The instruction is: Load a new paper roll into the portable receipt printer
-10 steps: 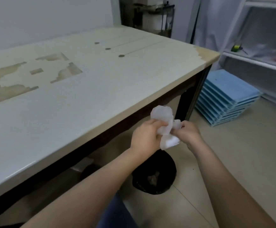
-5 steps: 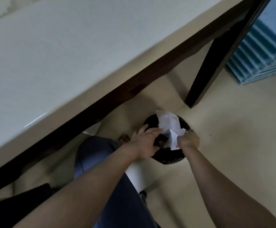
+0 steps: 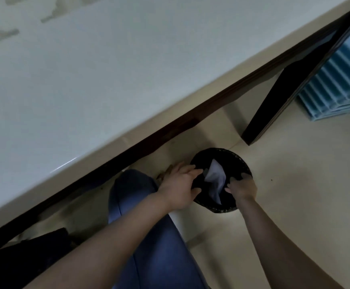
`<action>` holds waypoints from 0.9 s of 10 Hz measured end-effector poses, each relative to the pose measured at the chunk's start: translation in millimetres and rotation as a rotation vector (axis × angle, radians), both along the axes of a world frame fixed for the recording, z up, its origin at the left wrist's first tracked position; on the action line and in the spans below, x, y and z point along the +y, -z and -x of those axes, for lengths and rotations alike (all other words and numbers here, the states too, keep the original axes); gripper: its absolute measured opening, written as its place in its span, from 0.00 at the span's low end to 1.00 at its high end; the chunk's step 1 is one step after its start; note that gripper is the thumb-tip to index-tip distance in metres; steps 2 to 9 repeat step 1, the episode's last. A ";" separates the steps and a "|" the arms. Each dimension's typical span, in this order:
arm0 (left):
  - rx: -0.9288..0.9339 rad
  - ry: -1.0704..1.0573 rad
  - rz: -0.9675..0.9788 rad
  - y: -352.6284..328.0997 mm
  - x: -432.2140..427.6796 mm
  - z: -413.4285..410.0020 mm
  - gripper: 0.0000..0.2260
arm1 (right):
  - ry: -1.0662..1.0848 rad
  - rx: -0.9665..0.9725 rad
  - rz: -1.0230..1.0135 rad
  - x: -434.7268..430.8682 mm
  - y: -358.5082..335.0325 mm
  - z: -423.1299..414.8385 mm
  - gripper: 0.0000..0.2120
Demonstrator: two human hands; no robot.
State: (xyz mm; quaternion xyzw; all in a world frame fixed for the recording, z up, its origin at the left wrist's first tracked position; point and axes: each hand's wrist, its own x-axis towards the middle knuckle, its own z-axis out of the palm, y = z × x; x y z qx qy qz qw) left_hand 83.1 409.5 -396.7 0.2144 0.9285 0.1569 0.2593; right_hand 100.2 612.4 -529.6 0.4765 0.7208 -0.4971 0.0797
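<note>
Crumpled white paper (image 3: 215,178) lies inside a black-lined waste bin (image 3: 240,163) on the floor beneath the table edge. My left hand (image 3: 181,184) hovers at the bin's left rim with its fingers spread, holding nothing. My right hand (image 3: 242,186) is at the bin's right rim with fingers curled down, fingertips right beside the paper's edge; whether they still pinch it is unclear. No printer or paper roll is in view.
The pale tabletop (image 3: 107,80) with a dark wooden apron fills the upper left. A dark table leg (image 3: 274,105) stands behind the bin. Blue stacked trays (image 3: 340,90) sit on the floor at right. My blue-trousered knee (image 3: 134,195) is beside the left hand.
Both hands have gone down from table height to the bin. The white paper, held between both hands earlier, now sits lower inside the bin, and my left hand has let go.
</note>
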 end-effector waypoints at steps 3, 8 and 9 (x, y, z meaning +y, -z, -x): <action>0.126 -0.051 -0.175 -31.9 -19.2 -22.1 0.25 | 0.102 0.187 -0.036 -0.3 -17.6 -7.6 0.23; 0.126 -0.051 -0.175 -31.9 -19.2 -22.1 0.25 | 0.102 0.187 -0.036 -0.3 -17.6 -7.6 0.23; 0.126 -0.051 -0.175 -31.9 -19.2 -22.1 0.25 | 0.102 0.187 -0.036 -0.3 -17.6 -7.6 0.23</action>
